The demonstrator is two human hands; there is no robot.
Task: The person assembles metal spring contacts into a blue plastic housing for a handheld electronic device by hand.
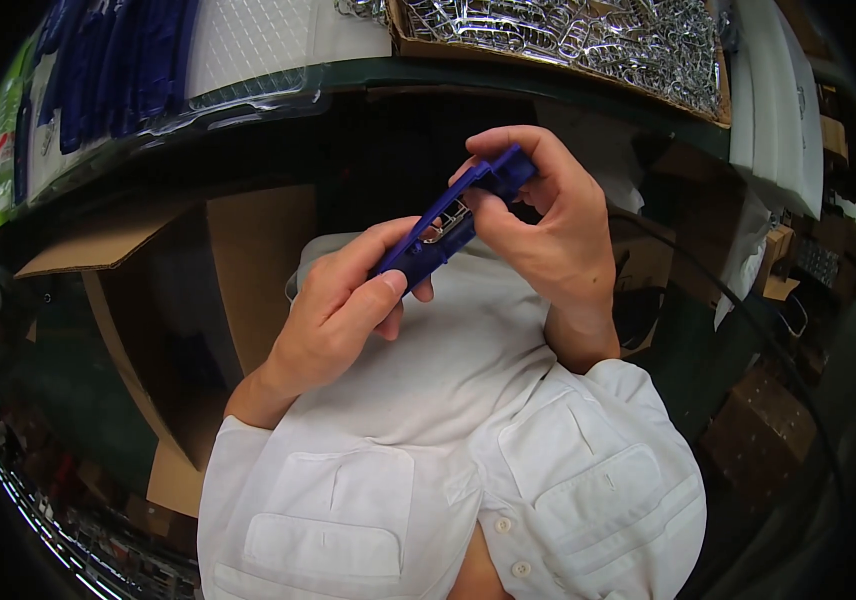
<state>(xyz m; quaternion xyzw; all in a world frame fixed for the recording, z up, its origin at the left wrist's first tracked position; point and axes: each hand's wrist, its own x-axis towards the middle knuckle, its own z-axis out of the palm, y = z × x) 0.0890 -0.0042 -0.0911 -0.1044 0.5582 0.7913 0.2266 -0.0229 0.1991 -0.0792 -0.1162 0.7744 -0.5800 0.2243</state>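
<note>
I hold a long blue plastic clip (443, 235) with a small metal spring piece in its middle, between both hands above my lap. My left hand (343, 300) grips its lower end, thumb on top. My right hand (538, 215) pinches its upper end, fingers curled over the tip. I wear a white shirt with chest pockets.
A cardboard box of shiny metal wire parts (588, 40) sits on the green table edge (428, 75) ahead. A clear tray of blue plastic pieces (118, 70) lies at the upper left. An open cardboard box (198, 290) stands at my left; more boxes are at the right.
</note>
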